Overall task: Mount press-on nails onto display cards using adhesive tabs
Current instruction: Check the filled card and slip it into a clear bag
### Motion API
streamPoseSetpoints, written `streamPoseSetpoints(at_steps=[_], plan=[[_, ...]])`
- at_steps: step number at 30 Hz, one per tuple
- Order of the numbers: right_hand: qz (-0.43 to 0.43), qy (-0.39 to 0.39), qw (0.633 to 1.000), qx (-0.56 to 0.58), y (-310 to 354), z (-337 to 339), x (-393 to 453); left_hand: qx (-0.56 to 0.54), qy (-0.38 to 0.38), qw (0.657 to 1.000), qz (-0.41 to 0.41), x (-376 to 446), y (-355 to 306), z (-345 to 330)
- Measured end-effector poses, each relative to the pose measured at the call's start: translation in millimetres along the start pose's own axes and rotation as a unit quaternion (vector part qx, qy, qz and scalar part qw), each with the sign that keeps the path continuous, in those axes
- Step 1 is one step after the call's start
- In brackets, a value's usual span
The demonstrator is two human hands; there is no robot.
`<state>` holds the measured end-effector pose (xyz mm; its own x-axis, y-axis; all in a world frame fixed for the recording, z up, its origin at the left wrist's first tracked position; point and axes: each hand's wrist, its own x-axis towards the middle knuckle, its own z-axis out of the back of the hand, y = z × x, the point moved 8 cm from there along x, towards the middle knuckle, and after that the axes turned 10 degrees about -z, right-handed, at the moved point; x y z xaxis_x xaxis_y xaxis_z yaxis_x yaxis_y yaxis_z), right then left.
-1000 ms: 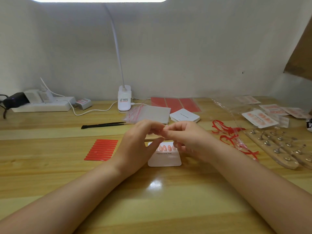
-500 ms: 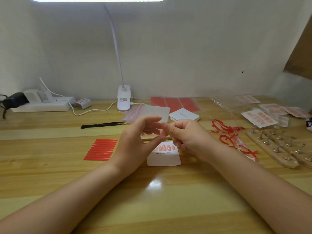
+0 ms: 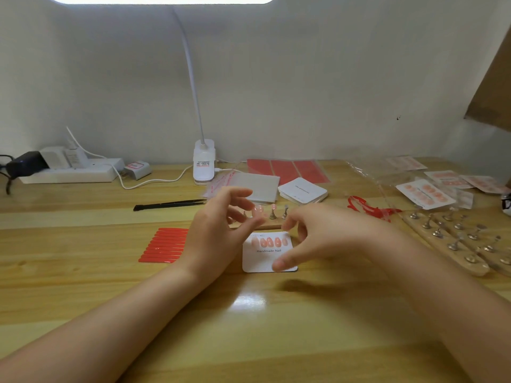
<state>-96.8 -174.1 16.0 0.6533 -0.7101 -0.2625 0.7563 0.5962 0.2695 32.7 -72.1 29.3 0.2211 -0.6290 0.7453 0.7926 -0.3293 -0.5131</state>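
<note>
A white display card [image 3: 262, 261] printed "Handmade Nail" lies flat on the desk in front of me, with a row of several pink press-on nails [image 3: 269, 241] stuck near its top edge. My left hand [image 3: 221, 228] hovers just left of the card, its fingers spread and nothing visible in them. My right hand [image 3: 318, 236] hovers over the card's right side with fingers loosely curled, and its thumb tip is above the card's lower right corner. Behind the card a wooden nail stand [image 3: 272, 215] carries a few pink nails on metal pegs. Red adhesive strips [image 3: 166, 246] lie to the left.
Black tweezers [image 3: 170, 204], clear bags [image 3: 257, 186], a stack of blank cards [image 3: 302, 190] and a red sheet [image 3: 284, 170] lie farther back. Wooden peg stands [image 3: 456, 239], bagged finished cards [image 3: 425, 193] and red peelings [image 3: 367, 208] fill the right. A lamp base [image 3: 204, 164] and power strip [image 3: 69, 170] stand against the wall.
My fingertips were pinched together above the card. They have now come apart: the left hand's fingers spread, and the right hand dropped toward the card's right side.
</note>
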Motion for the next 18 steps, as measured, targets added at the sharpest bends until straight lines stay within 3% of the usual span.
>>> streamPoseSetpoints(at_steps=[3, 12, 18], plan=[[0.008, 0.014, 0.999, -0.042, 6.7, -9.6, -0.5, 0.01, 0.002, 1.0, 0.023, -0.4, 5.4, 1.1], [0.006, 0.026, 1.0, 0.008, 2.4, -11.3, 3.2, 0.014, 0.008, 0.999, 0.048, -1.3, 11.7, -1.5], [0.036, -0.058, 0.998, -0.012, 5.3, 8.2, -2.3, 0.002, -0.043, 0.994, 0.101, 7.1, 20.9, 15.3]])
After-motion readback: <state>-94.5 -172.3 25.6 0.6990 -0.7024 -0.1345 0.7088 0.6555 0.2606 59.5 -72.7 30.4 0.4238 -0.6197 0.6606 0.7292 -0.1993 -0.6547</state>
